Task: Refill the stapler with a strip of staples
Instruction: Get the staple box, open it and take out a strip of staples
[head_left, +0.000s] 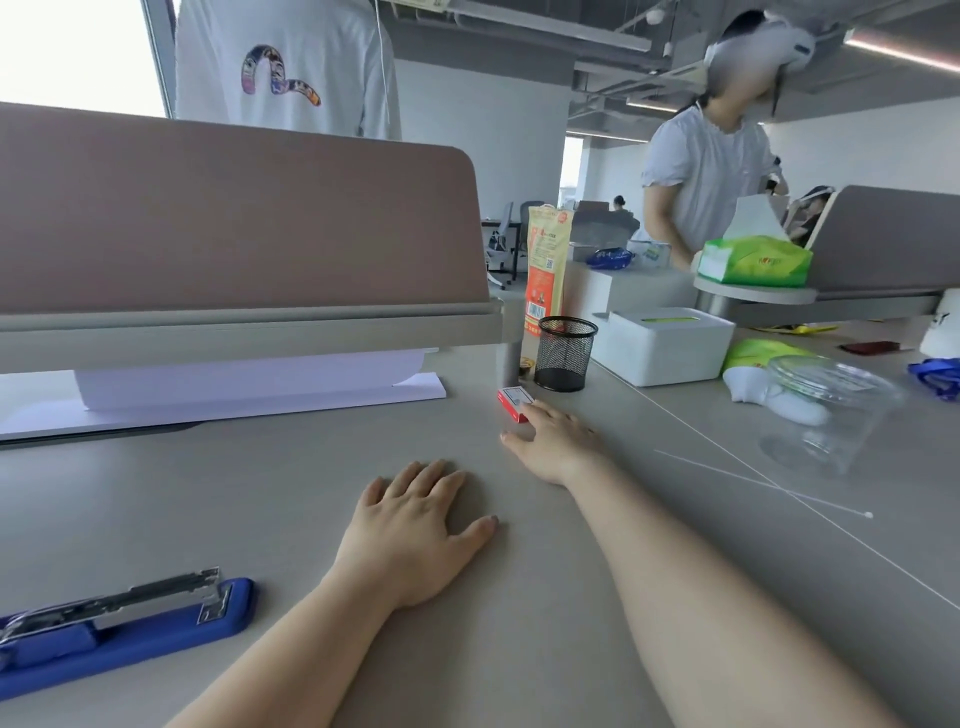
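A blue stapler (119, 626) lies at the near left of the desk, its top swung open so the metal staple channel shows. A small red and white staple box (511, 402) sits far out near the desk's middle. My right hand (553, 441) is stretched forward, fingers spread, with its fingertips touching the near end of that box; it does not grip it. My left hand (415, 525) rests flat, palm down, on the desk between the stapler and the box, holding nothing.
A black mesh pen cup (565, 353) stands just behind the box, by an orange packet (545, 265) and a white tissue box (667, 345). A brown desk divider (234, 218) with white paper (249, 384) under it spans the left. A clear plastic tub (831, 410) lies right. Two people stand beyond.
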